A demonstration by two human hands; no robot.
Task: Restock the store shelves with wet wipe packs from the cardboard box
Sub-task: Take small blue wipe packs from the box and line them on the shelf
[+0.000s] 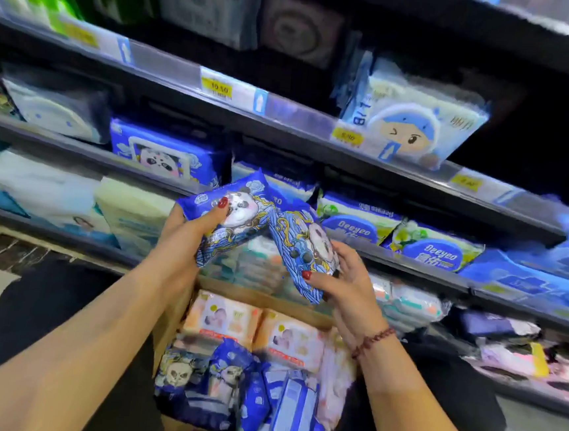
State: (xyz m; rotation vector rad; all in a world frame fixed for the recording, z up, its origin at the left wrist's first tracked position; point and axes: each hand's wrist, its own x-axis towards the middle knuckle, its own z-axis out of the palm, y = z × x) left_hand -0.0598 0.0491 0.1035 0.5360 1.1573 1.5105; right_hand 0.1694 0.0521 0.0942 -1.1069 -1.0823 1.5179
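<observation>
Both hands are up before the shelves [284,119]: the left hand [185,227] grips one blue panda pack [231,217], the right hand [346,279] another [304,248], above the cardboard box [170,322].

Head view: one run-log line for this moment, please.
left hand: grips blue panda pack | right hand: grips second panda pack | both above cardboard box | stage: packs not yet shelved

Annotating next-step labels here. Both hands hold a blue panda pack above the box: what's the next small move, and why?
Probably carry the pack in the left hand up beside the shelved panda pack, whose print looks matching. The right hand grips a second pack too, both held above the cardboard box, so only placing seems left.
</observation>
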